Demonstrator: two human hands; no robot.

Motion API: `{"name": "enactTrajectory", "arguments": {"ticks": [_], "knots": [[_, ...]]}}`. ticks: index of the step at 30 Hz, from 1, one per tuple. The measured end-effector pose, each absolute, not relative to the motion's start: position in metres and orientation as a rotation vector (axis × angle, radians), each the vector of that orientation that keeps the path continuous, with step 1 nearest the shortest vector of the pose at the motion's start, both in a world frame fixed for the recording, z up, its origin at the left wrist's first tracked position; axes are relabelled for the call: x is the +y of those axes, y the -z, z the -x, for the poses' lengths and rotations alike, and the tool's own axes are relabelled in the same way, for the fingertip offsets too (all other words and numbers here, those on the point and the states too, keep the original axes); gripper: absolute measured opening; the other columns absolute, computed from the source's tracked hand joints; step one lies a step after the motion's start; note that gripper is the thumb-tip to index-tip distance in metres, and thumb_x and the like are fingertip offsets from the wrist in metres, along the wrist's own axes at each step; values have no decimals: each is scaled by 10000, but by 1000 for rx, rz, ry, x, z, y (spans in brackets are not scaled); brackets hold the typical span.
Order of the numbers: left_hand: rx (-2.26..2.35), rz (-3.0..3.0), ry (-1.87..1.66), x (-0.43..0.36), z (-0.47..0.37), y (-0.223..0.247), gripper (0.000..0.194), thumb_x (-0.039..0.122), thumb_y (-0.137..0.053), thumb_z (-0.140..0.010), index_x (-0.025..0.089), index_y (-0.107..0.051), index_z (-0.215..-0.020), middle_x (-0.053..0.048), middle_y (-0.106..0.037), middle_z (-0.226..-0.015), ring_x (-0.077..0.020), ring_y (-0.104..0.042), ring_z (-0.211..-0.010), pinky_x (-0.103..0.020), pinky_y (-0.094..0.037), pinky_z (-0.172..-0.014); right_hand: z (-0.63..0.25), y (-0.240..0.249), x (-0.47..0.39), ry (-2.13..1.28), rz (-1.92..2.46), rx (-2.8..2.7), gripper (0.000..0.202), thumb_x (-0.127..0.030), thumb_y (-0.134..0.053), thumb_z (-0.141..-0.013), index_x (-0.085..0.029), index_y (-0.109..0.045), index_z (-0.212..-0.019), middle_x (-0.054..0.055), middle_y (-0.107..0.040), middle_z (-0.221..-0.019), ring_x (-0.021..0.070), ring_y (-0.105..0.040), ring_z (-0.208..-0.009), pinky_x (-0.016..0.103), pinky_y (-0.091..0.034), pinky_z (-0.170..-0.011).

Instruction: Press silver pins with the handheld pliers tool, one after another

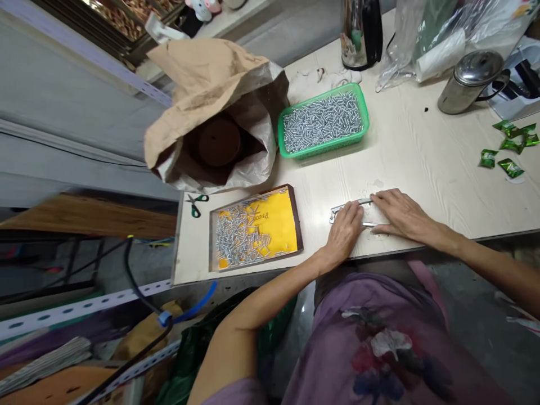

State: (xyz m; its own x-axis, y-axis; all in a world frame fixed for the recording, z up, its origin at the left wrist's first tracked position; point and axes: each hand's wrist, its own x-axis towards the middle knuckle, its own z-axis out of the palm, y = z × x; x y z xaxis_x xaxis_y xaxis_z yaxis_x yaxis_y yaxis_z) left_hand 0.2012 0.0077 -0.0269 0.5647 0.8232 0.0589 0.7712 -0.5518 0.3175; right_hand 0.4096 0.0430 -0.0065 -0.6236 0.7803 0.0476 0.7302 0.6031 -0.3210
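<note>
A flat silvery metal fitting [333,215] with two slim arms lies at the table's front edge, under my hands. My left hand [342,230] presses over its middle with the fingers bent down on it. At the right ends of the two arms, my right hand [400,218] pinches them between fingertips and thumb, which are spread by the fitting's width. The fingers hide part of the fitting, so its exact kind is unclear. Left of my hands stands a shallow tray [278,216] with a yellow bottom, holding many small silvery metal pins.
Behind the tray are an open paper sack [219,73] and a green basket [324,149] full of small metal pins. Green-handled scissors [195,205] lie at the left. A steel mug [462,84], a kettle [354,39], plastic bags and green-wrapped sweets [510,167] occupy the right and back.
</note>
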Motion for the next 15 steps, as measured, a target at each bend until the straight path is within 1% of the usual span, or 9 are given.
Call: {"name": "enactTrajectory", "arguments": {"ticks": [2,5,7,10,13,15], "knots": [[1285,-2567,-410,-6,-204,37,369,240,-357,-1009,119,-483,-1334,-181,-486,-1444,-290,-398,-1398,-484,-400,-1121,-417,10,52,-464,1199,-2625,462,-456,-559,-900,-146,-582,-1241,156,-622,-1163,295,-539,-1026,392,-436,-816],[1219,-2581,-467,-22,-210,49,392,297,-360,-1017,143,-480,-1356,-162,-506,-1443,-278,-399,-1410,-499,-385,-1140,-418,15,66,-393,1254,-2602,293,-329,-479,-944,-179,-650,-1128,131,-647,-1051,267,-537,-961,378,-424,-799],[1204,-2571,-449,-27,-212,52,404,312,-364,-1017,156,-473,-1373,-159,-522,-1433,-270,-406,-1408,-521,-369,-1146,-412,18,79,-295,1295,-2626,230,-256,-483,-935,-175,-690,-995,126,-657,-951,257,-524,-912,365,-396,-762],[1201,-2544,-419,-28,-214,51,418,301,-370,-1014,150,-461,-1392,-171,-517,-1436,-261,-377,-1427,-531,-344,-1158,-400,17,100,-204,1294,-2679,196,-241,-520,-926,-183,-700,-877,109,-667,-871,247,-505,-876,351,-350,-721],[1222,-2523,-440,-26,-215,48,429,319,-380,-1010,125,-469,-1382,-184,-512,-1437,-275,-377,-1426,-531,-342,-1158,-384,7,110,-102,1324,-2699,172,-222,-544,-919,-178,-709,-896,118,-678,-896,248,-494,-880,344,-319,-702],[1234,-2502,-453,-24,-217,46,435,341,-392,-1005,111,-485,-1363,-188,-524,-1421,-292,-398,-1411,-535,-347,-1153,-367,-4,103,-44,1221,-2755,168,-191,-555,-909,-185,-716,-956,121,-677,-962,249,-492,-908,343,-308,-700]]}}
